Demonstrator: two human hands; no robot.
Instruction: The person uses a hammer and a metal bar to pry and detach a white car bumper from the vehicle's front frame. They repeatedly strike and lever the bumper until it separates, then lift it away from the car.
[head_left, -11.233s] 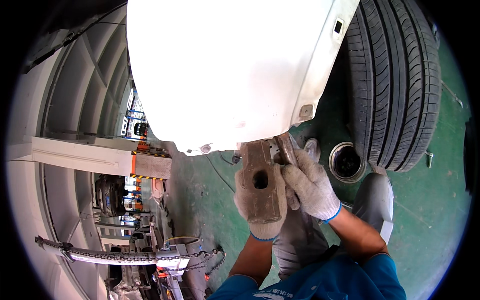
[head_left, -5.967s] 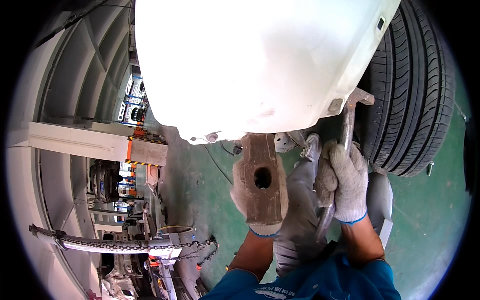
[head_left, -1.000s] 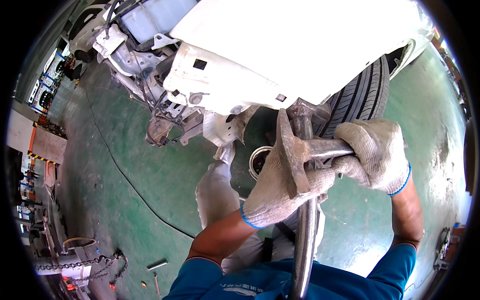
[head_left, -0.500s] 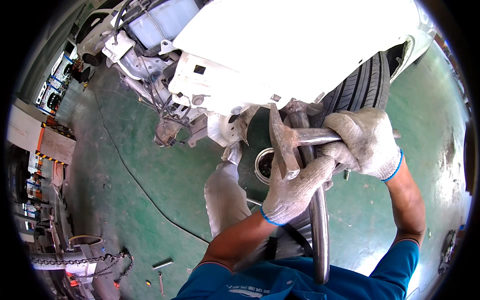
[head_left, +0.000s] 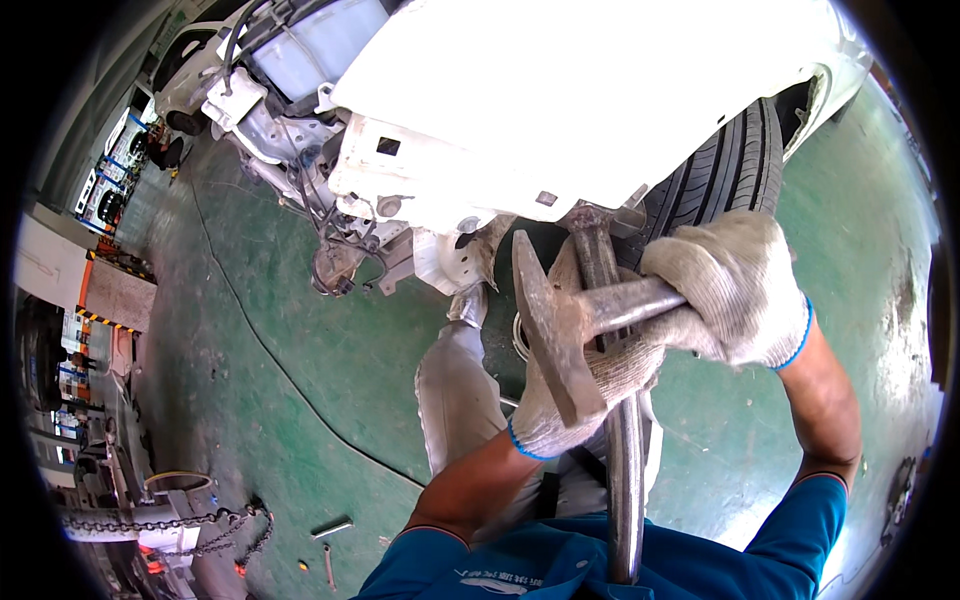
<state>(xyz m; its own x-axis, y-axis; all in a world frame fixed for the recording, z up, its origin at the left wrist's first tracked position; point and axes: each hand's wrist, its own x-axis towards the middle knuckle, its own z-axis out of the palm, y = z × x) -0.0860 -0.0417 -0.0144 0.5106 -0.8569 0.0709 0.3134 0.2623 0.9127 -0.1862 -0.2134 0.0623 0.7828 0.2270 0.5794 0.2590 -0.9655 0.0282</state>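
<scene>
Head-worn fisheye, left of a pair, looked steeply down over the blue shirt [head_left: 690, 560] onto the gloved left hand [head_left: 622, 370] and right hand [head_left: 735, 285] close below, facing the white car panel [head_left: 600, 100] above, green floor [head_left: 330, 330] farther off

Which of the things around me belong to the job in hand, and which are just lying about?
Part of the job, it seems:
hammer, gripped by the right hand
long metal bar, held by the left hand
white car panel, close to the bar's far end

Apparently just lying about:
cable
short metal rod
slim tool
</scene>
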